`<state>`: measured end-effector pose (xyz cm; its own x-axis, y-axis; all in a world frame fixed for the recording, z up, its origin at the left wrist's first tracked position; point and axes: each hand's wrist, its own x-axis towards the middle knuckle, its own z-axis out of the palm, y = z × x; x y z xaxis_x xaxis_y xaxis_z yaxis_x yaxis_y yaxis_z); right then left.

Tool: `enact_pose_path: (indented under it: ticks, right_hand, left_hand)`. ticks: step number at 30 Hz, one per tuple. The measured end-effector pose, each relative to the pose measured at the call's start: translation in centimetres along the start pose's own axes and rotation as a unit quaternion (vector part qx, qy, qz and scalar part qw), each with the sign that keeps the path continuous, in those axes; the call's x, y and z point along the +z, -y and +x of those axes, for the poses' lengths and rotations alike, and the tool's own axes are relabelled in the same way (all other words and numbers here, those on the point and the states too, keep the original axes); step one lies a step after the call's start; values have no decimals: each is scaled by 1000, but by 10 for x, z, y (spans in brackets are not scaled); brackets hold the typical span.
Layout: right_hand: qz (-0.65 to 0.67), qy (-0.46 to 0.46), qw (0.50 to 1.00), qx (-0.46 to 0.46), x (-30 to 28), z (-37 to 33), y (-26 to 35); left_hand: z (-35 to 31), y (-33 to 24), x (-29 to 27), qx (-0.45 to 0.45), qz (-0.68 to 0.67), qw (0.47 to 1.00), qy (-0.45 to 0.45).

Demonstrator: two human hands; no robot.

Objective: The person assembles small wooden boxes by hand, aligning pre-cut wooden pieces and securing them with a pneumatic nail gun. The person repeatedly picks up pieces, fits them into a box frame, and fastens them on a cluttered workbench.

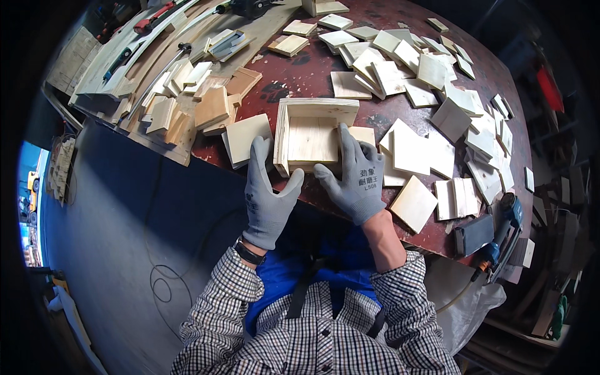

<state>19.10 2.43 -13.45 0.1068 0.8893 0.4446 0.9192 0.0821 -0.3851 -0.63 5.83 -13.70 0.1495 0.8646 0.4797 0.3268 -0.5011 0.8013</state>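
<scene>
While it is sitting at the near edge of the red bench [309, 82], the wooden box [312, 139] is lying between a pale square panel [248, 132] on its left and loose panels [410, 150] on its right. The left hand [272, 200] is spreading around the near left corner, its thumb well apart from its fingers. The right hand [356, 184] is resting its fingers along the right side, with its thumb by the near wall; whether it is clamping there, one cannot tell. Good handling is probably calling for light, even pressure from both sides, keeping edges flush and corners square, and keeping fingertips clear of the joints. The open face is looking upward, the far wall is running left to right, and the left wall is pointing away from the wearer. The long axis seems to be lying left to right, though the nearly square outline and the fisheye bend are leaving doubt.
</scene>
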Motion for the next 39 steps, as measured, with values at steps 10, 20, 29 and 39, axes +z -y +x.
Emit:
enact_pose_path:
  ticks: [10, 20, 29, 39]
  right_hand:
    - [81, 71, 992, 58, -7, 10, -6]
    - [71, 127, 989, 24, -30, 15, -21]
    - [45, 173, 984, -7, -31, 31, -35]
    - [33, 137, 990, 7, -20, 30, -31]
  left_hand:
    - [-1, 12, 5, 32, 97, 995, -7]
    - [-23, 5, -5, 57, 17, 998, 28]
    - [-8, 8, 21, 18, 117, 993, 15]
    - [2, 19, 33, 66, 181, 981, -12]
